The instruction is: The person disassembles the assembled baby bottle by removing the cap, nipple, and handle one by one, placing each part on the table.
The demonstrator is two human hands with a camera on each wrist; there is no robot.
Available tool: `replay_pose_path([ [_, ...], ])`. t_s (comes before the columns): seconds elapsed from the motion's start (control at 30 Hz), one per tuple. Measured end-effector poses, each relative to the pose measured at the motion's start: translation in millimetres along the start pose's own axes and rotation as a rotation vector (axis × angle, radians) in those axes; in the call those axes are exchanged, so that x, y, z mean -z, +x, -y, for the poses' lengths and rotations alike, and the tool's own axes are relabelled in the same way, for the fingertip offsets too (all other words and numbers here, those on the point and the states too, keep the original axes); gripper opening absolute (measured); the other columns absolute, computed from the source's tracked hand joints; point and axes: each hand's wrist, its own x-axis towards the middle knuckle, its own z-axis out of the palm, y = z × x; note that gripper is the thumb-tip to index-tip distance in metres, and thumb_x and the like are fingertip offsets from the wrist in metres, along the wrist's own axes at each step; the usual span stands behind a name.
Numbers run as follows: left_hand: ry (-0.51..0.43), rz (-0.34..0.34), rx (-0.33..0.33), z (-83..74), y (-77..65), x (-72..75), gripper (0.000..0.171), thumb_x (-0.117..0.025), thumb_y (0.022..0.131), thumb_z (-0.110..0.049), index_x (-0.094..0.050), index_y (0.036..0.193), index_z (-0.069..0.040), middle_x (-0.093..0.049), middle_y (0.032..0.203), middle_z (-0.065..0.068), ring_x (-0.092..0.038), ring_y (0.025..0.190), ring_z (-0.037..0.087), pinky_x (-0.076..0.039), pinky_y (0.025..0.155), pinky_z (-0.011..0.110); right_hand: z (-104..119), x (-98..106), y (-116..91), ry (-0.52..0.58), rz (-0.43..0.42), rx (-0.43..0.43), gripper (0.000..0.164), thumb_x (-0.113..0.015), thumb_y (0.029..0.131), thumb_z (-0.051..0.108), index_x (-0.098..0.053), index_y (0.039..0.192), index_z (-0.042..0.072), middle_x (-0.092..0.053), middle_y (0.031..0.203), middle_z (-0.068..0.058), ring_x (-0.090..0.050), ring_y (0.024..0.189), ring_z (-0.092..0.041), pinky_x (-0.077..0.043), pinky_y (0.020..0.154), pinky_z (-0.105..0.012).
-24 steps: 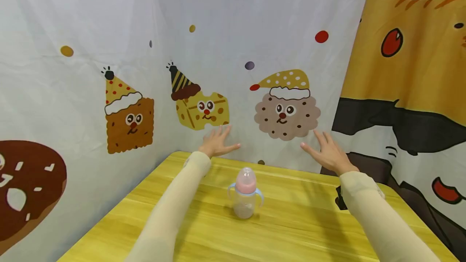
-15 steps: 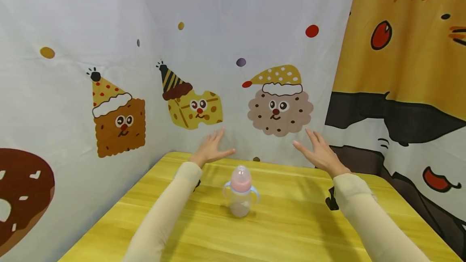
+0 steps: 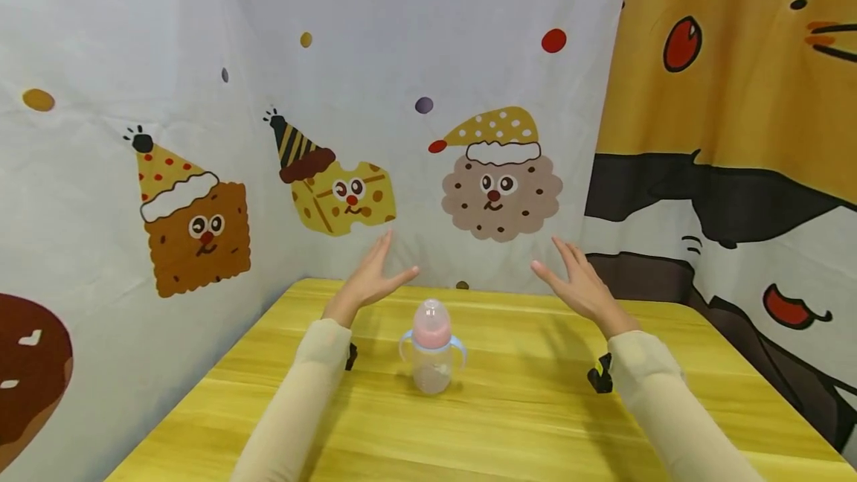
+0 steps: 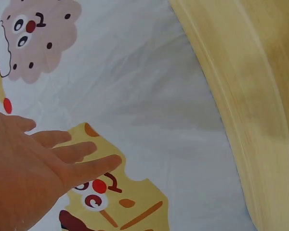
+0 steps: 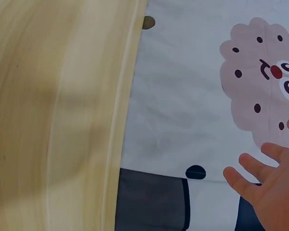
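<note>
A clear baby bottle with a pink collar, a transparent cap and two light-blue handles stands upright on the yellow wood-grain table. Above and to the left of it, my left hand is held in the air, fingers extended and thumb apart. My right hand hovers likewise on the other side, farther from the bottle. Neither hand touches anything. In the left wrist view the left hand shows separate, fairly straight fingers. The right hand is partly cut off in the right wrist view. Both wrist views lack the bottle.
The wooden table reaches back to a white curtain printed with cartoon snacks. An orange and black printed curtain hangs at the right. Small black devices sit at both wrists, one by the right cuff.
The head view has turned slightly right, so the bottle and curtain shift left. Both hands have drawn back a little and turned, the left one's fingers now closer together. The bottle stays put.
</note>
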Motion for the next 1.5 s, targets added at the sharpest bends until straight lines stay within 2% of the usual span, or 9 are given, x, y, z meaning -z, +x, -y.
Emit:
replay_pose_path([
  [0.3,0.007,0.015,-0.010,3.8,-13.0,-4.5,0.112,-0.060,0.096,-0.074,-0.003,0.172,-0.016,-0.006,0.179,0.012,-0.009,0.164,0.034,-0.015,0.128,0.061,1.5,-11.6,-1.3,0.042,-0.027,0.021,0.091,-0.047,0.103,0.071,-0.004,0.172,0.031,-0.005,0.177,-0.020,-0.015,0.157,-0.055,-0.018,0.111,-0.085],
  [0.73,0.033,0.055,-0.051,5.2,-10.9,-2.1,0.106,-0.063,0.098,-0.066,-0.009,0.172,-0.013,-0.010,0.178,0.014,-0.013,0.163,0.039,-0.018,0.127,0.063,1.2,-6.6,-0.4,0.000,-0.064,0.036,0.090,-0.048,0.103,0.071,-0.006,0.172,0.031,-0.008,0.176,-0.019,-0.018,0.157,-0.052,-0.019,0.111,-0.084],
  [0.83,-0.005,0.080,-0.083,7.1,-12.0,-2.6,0.099,-0.062,0.101,-0.062,-0.013,0.172,-0.014,-0.014,0.177,0.016,-0.015,0.162,0.041,-0.019,0.126,0.064,3.5,-6.6,1.0,0.008,-0.069,0.041,0.089,-0.049,0.103,0.071,-0.007,0.172,0.034,-0.009,0.177,-0.017,-0.018,0.158,-0.051,-0.020,0.112,-0.083],
  [0.97,-0.115,0.120,-0.110,9.9,-14.1,-3.6,0.084,-0.058,0.106,-0.057,-0.023,0.171,-0.017,-0.022,0.176,0.014,-0.021,0.161,0.040,-0.023,0.125,0.065,7.2,-7.5,2.7,0.018,-0.066,0.050,0.089,-0.050,0.102,0.071,-0.007,0.172,0.035,-0.011,0.177,-0.016,-0.019,0.158,-0.049,-0.022,0.113,-0.081],
  [1.03,-0.174,0.157,-0.125,10.4,-15.1,-3.4,0.077,-0.055,0.108,-0.055,-0.027,0.169,-0.017,-0.026,0.174,0.012,-0.024,0.160,0.039,-0.025,0.124,0.065,9.3,-6.8,2.9,0.017,-0.062,0.053,0.089,-0.050,0.103,0.071,-0.007,0.172,0.035,-0.010,0.177,-0.016,-0.019,0.158,-0.049,-0.022,0.114,-0.081],
  [1.13,-0.234,0.260,-0.173,10.8,-15.0,-3.9,0.067,-0.047,0.113,-0.049,-0.032,0.168,-0.014,-0.034,0.171,0.013,-0.031,0.157,0.039,-0.029,0.123,0.064,11.8,-4.5,2.4,0.016,-0.060,0.051,0.089,-0.049,0.103,0.070,-0.004,0.172,0.034,-0.007,0.177,-0.016,-0.017,0.158,-0.050,-0.020,0.113,-0.082],
  [1.3,-0.172,0.478,-0.209,14.0,-18.5,-2.2,0.049,-0.047,0.114,-0.019,-0.043,0.162,-0.008,-0.042,0.166,0.017,-0.039,0.153,0.041,-0.033,0.121,0.062,11.4,-5.9,0.4,0.059,-0.053,0.033,0.088,-0.048,0.104,0.070,-0.001,0.171,0.039,-0.003,0.178,-0.015,-0.013,0.159,-0.052,-0.017,0.112,-0.084],
  [1.4,-0.120,0.595,-0.199,15.9,-23.8,0.1,0.060,-0.057,0.103,-0.002,-0.043,0.161,-0.007,-0.039,0.167,0.018,-0.033,0.155,0.043,-0.029,0.122,0.064,10.0,-10.2,-0.1,0.082,-0.052,0.028,0.087,-0.048,0.104,0.069,-0.001,0.171,0.040,-0.003,0.178,-0.015,-0.013,0.159,-0.053,-0.017,0.113,-0.084],
  [1.5,-0.132,0.719,-0.161,15.8,-27.8,-0.8,0.084,-0.069,0.093,-0.003,-0.030,0.167,-0.007,-0.026,0.174,0.016,-0.024,0.158,0.045,-0.024,0.125,0.063,9.1,-14.1,-0.3,0.086,-0.051,0.031,0.087,-0.048,0.105,0.067,-0.002,0.171,0.037,-0.004,0.177,-0.017,-0.013,0.158,-0.053,-0.018,0.114,-0.083],
])
